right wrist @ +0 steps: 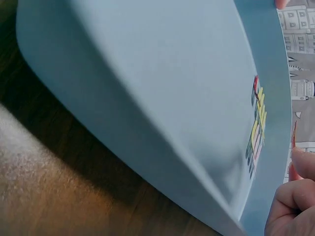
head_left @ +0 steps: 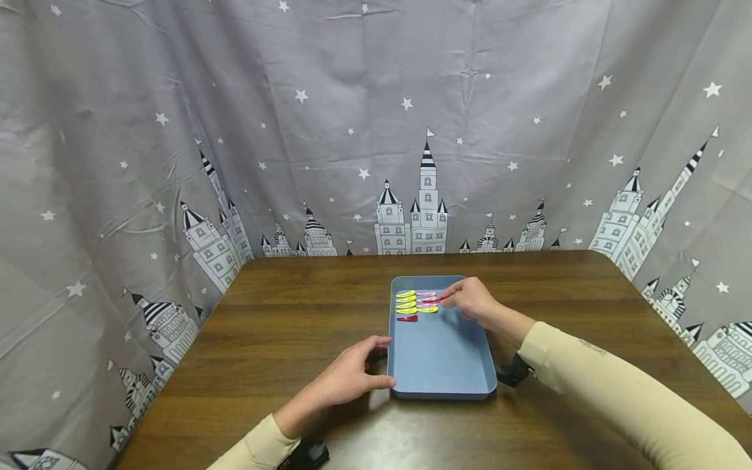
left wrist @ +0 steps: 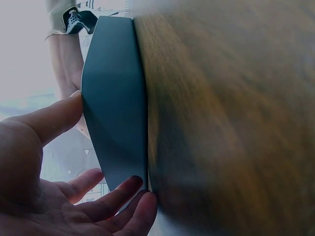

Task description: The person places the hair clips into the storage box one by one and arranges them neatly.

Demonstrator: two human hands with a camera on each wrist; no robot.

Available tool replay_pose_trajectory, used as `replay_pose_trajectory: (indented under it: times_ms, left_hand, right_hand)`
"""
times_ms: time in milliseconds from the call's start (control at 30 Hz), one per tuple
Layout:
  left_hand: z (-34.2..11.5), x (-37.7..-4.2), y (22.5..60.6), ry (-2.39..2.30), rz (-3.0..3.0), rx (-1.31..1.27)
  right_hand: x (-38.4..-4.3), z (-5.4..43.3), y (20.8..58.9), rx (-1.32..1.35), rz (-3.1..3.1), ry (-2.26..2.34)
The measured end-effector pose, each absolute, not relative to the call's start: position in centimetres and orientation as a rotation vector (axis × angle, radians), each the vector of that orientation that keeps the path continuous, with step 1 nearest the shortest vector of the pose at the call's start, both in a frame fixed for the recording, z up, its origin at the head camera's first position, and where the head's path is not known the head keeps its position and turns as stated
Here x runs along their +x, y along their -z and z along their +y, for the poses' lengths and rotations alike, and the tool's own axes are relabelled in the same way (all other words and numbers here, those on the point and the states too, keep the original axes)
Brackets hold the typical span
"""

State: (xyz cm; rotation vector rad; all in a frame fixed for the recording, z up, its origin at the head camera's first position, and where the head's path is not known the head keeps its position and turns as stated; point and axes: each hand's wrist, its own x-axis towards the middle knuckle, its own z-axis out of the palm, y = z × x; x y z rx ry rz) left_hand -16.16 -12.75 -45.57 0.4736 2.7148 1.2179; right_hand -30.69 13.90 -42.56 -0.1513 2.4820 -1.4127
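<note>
A blue-grey tray (head_left: pixel 443 365) lies on the table, with several snap hair clips in two columns near its far left corner. Yellow clips (head_left: pixel 405 302) fill the left column, and a red clip (head_left: pixel 407 318) lies below them. Pink clips (head_left: pixel 426 294) and a yellow clip (head_left: pixel 427 309) form the right column. Over that column my right hand (head_left: pixel 470 299) pinches another red hair clip (right wrist: pixel 295 133) between thumb and fingertips. My left hand (head_left: pixel 352 373) touches the tray's left wall (left wrist: pixel 115 98), thumb at the rim and fingers spread loosely along the side.
The brown wooden table (head_left: pixel 305 287) extends around the tray on all sides. Behind it hangs a grey curtain (head_left: pixel 329 143) printed with castles and stars. Each wrist carries a black device, and the right one (head_left: pixel 514 371) is close to the tray's right wall.
</note>
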Motion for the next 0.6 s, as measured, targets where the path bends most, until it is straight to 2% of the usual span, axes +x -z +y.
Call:
replay_pose_trajectory:
  times_ms: [600]
  left_hand:
    - [-12.74, -16.13, 45.39, -1.222, 2.7, 0.469]
  right_hand:
    - [-31.06, 13.09, 42.73, -0.146, 2.497, 1.363]
